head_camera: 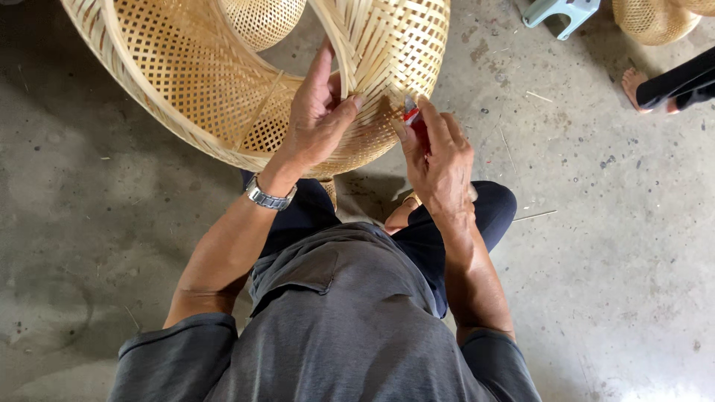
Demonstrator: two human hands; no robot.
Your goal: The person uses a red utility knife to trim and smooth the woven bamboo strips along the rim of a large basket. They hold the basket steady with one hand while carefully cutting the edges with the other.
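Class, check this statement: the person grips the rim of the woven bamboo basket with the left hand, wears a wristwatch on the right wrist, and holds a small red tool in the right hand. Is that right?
Not quite. The wristwatch is on the left wrist, as the head view shows. The rest stands: the left hand grips the rim of the woven bamboo basket, and the right hand holds a small red tool.

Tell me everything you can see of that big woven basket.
The basket is large, pale-yellow bamboo-like strip, open lattice weave with a thick bent rim. It lies tilted on its side over the concrete floor. The left hand grips its rim; the right hand presses a small red tool against the weave.
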